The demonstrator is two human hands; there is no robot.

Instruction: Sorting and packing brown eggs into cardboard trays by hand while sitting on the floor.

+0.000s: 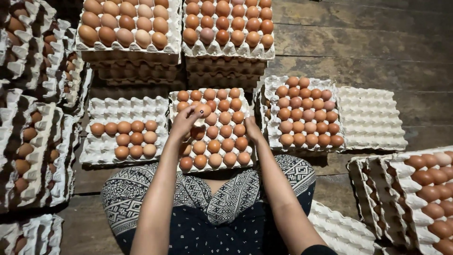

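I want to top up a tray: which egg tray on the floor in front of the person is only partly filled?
The tray left of the hands: it holds eggs only in its middle rows.

Both bare forearms reach forward from the lower edge of view, converging slightly toward the centre. Left hand (pixel 185 122): raised, wrist bent a little, fingers (pixel 197 111) curled together at the tips in a pinch. Right hand (pixel 252 128): lower, palm turned inward, fingers folded down and largely hidden from the camera. The hands are near each other, not touching.
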